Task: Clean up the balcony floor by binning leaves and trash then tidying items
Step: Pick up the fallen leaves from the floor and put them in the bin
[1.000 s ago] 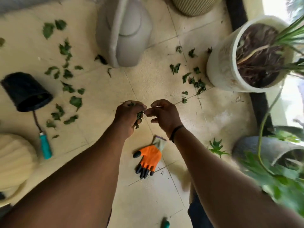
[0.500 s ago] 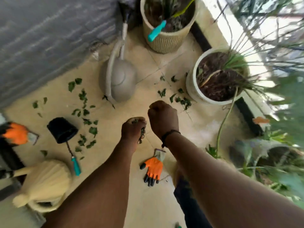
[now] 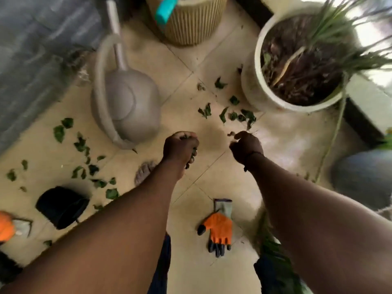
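The left hand (image 3: 180, 146) is fisted around a wad of leaves (image 3: 192, 157) dangling downward. The right hand (image 3: 246, 147) is curled, contents unclear. Beyond it, loose leaves (image 3: 233, 114) scatter across the floor (image 3: 212, 187); an orange glove (image 3: 218, 229) lies behind, fingers pointing toward the person.

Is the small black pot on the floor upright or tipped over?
Tipped over. The black pot lies on its side on the tiles, its round wall facing up, among scattered leaves.

Second orange glove (image 3: 6, 227) cut off left
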